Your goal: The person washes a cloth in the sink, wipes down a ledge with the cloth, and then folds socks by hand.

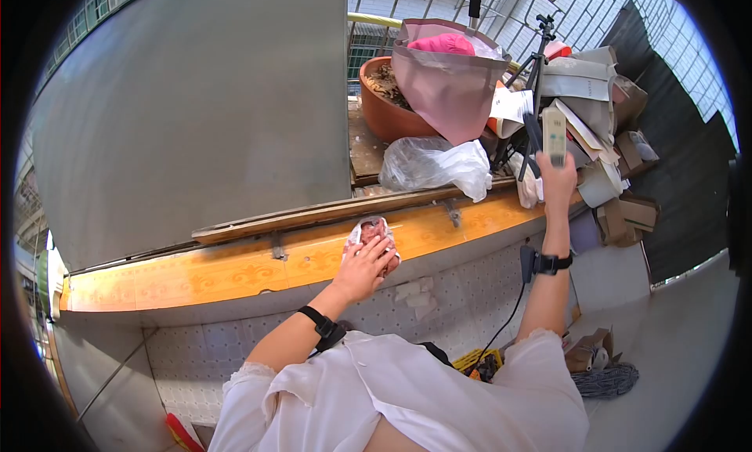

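On the orange tiled ledge [235, 273] lies a small white and reddish cloth-like bundle [371, 228]. My left hand [365, 269] rests on it, fingers spread and laid over its lower part. Out to the right, my right hand [557, 178] is raised and wrapped round the lower end of a pale remote control [554, 131], which points upward with its buttons showing. A dark object [533, 132] stands right beside the remote; whether my hand touches it is unclear. Both wrists wear black straps.
Behind the ledge stand a brown pot [380, 123], a mauve bag [450, 92], a clear plastic bag [431, 166] and a black tripod [540, 60]. Papers and cardboard boxes [627, 217] pile up at right. A large grey panel [196, 115] fills the left.
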